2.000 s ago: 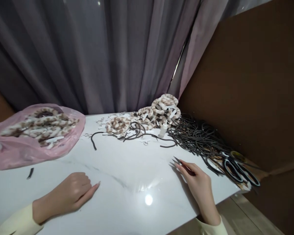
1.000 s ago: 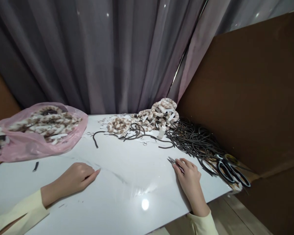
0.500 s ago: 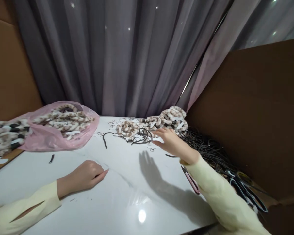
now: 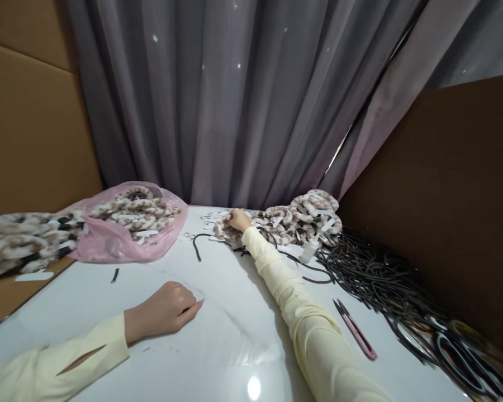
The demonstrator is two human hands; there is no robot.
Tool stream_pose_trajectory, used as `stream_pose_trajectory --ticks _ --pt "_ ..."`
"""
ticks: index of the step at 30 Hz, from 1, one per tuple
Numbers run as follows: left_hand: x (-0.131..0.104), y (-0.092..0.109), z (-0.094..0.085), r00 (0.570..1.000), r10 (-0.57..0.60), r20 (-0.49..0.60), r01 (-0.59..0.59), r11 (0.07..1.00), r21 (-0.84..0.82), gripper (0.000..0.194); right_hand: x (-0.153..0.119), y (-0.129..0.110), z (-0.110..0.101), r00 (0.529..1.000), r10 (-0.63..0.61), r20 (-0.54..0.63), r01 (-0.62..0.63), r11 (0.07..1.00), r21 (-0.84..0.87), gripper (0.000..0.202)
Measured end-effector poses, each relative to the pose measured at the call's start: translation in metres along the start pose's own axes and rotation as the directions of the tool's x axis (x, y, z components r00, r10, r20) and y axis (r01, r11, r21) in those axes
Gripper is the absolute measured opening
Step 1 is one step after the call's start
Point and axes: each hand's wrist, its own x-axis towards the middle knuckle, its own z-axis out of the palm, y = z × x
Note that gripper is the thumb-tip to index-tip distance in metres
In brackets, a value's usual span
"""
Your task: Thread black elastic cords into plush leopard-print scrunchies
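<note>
My right hand (image 4: 240,220) reaches to the back of the white table (image 4: 230,312). Its fingers close on a fluffy white-and-brown ring (image 4: 223,228), and the fingertips are partly hidden in the plush. Several dark cords (image 4: 197,245) lie beside the ring. Nearer the front, my left hand (image 4: 170,308) rests on the table with curled fingers and the thumb pressed against them. Whatever it may hold is hidden.
A pink plastic bag (image 4: 129,248) of fluffy pieces lies left. More fluffy coils (image 4: 314,212) sit back right, near a small clear bottle (image 4: 310,249). To the right are a heap of dark cords (image 4: 373,273), pink thread snips (image 4: 356,330) and scissors (image 4: 456,357).
My right hand has moved forward and left, from above the cords onto the fluffy ring. The view has shifted, and my left hand stays curled on the table.
</note>
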Motion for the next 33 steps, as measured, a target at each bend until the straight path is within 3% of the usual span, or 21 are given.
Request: stream_pose_trajectory --ticks 4,10,14,17,21,25,29,33 --pt "-0.001 -0.001 0.002 1.0 -0.004 0.019 0.004 1.0 0.016 0.042 0.019 0.011 -0.014 0.995 0.06 0.083 -0.067 0.994 0.083 0.028" --pt "-0.001 -0.001 0.002 0.998 -0.029 0.055 0.028 0.999 0.02 0.042 0.027 0.028 -0.058 0.996 0.084 -0.011 -0.078 0.962 0.263 0.022" --pt "0.0 0.0 0.001 0.998 -0.022 0.054 0.022 1.0 0.008 0.041 0.022 0.033 -0.079 0.995 0.099 -0.03 -0.079 0.911 0.404 0.028" --pt "0.0 0.0 0.001 0.999 -0.017 0.046 0.016 1.0 0.008 0.042 0.016 0.03 -0.091 0.996 0.077 0.035 -0.084 0.867 0.491 0.031" --pt "-0.002 0.0 0.003 0.999 -0.032 0.031 0.032 0.999 0.023 0.042 0.001 0.017 -0.11 0.976 -0.035 0.216 -0.091 0.832 0.547 0.025" --pt "-0.001 -0.001 0.002 0.998 -0.042 0.049 0.042 0.999 0.007 0.043 -0.01 -0.005 -0.125 0.898 -0.22 0.382 -0.031 0.834 0.552 0.033" --pt "0.001 0.0 -0.001 0.995 -0.066 0.08 0.068 0.997 -0.023 0.043 -0.009 -0.022 -0.111 0.745 -0.414 0.523 0.143 0.865 0.481 0.038" --pt "0.002 0.002 -0.003 0.991 -0.102 0.09 0.104 0.994 -0.024 0.044 -0.003 -0.031 -0.084 0.602 -0.367 0.709 0.291 0.928 0.233 0.046"
